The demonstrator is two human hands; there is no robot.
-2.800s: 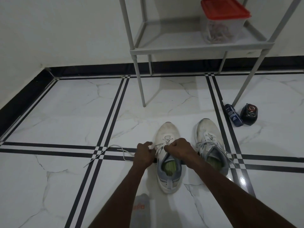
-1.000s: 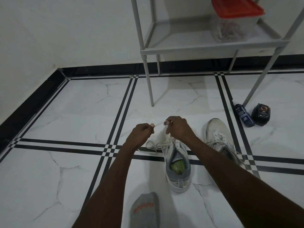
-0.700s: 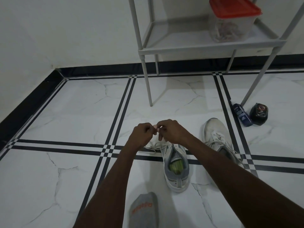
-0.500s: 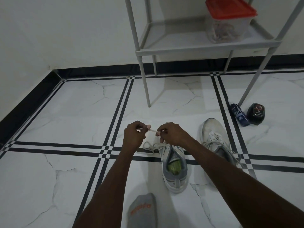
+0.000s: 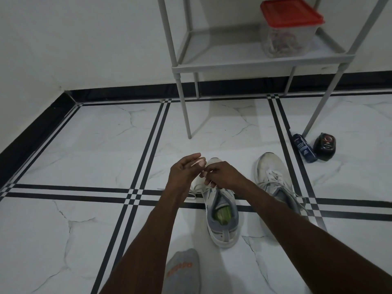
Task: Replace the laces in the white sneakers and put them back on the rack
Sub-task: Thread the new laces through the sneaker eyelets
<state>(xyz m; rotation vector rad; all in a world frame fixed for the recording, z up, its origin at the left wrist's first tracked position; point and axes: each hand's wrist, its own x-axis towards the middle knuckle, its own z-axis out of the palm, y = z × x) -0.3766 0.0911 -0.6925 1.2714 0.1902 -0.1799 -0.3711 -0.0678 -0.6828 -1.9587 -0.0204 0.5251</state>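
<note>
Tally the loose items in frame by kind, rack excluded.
White sneakers: 2, one under the hands, one to its right
Red-lidded clear container: 1
Blue bottle lying on the floor: 1
Black round object: 1
Grey sock: 1
Total: 6

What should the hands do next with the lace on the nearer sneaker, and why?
Probably pull the two lace ends apart to tighten. The left hand and the right hand each pinch the lace above the nearer sneaker, and a slack loop lies beside its eyelets.
</note>
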